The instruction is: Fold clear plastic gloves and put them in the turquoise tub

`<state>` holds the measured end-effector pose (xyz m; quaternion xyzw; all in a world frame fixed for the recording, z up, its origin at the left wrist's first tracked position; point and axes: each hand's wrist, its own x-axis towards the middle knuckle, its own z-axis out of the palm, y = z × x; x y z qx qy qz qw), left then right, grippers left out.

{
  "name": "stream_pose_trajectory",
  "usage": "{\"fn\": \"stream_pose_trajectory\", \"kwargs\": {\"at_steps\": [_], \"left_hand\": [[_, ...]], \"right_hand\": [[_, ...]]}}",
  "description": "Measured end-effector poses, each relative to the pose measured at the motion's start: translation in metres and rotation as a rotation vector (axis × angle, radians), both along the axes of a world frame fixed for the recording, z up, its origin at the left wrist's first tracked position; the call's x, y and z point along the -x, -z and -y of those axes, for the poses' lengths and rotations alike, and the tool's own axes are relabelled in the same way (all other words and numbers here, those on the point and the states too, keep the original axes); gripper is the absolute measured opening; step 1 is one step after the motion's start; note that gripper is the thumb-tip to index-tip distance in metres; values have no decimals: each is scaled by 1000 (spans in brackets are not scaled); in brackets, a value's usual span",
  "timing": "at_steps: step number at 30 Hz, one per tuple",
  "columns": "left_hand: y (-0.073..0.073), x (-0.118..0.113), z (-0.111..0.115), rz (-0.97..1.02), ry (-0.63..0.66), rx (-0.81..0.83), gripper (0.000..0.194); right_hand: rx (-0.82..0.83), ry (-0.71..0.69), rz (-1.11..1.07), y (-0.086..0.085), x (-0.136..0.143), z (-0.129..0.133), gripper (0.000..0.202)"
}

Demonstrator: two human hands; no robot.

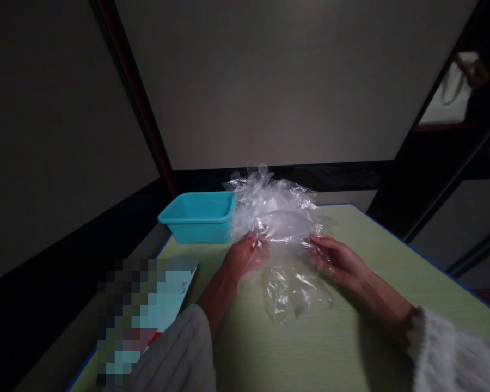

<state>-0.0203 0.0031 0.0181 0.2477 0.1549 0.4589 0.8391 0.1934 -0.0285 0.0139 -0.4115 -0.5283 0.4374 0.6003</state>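
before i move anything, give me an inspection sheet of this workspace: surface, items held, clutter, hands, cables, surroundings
Surface: pale green table, blue-edged
Items held: clear plastic, crumpled, heaped toward the table's far side
Clutter: turquoise tub left of the plastic; flat item, partly pixelated, by the left sleeve
Hands: left hand and right hand hold opposite sides of the plastic
Cables: nothing seen
Surroundings: grey panels behind; white bag upper right

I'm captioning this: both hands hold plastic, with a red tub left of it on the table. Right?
The colour is wrong: the head view shows the tub turquoise, not red. The left hand and right hand do hold plastic, with the tub left of it on the table.
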Motion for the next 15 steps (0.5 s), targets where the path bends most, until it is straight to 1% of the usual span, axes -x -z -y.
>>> {"fn": "stream_pose_trajectory", "kwargs": {"at_steps": [4,7,10,15], "left_hand": [[5,0,-2,11,-17,23,14],[6,2,-1,22,-48,31,17],[5,3,-2,29,-66,45,12],[-1,3,-2,26,-62,85,21]], "right_hand": [[139,-74,-183,-4,-2,0,10],[199,-114,-274,-8,-3,0,12],[221,-137,-324,-11,-2,0,14],[194,-153,-322,-15,0,4,14]]}}
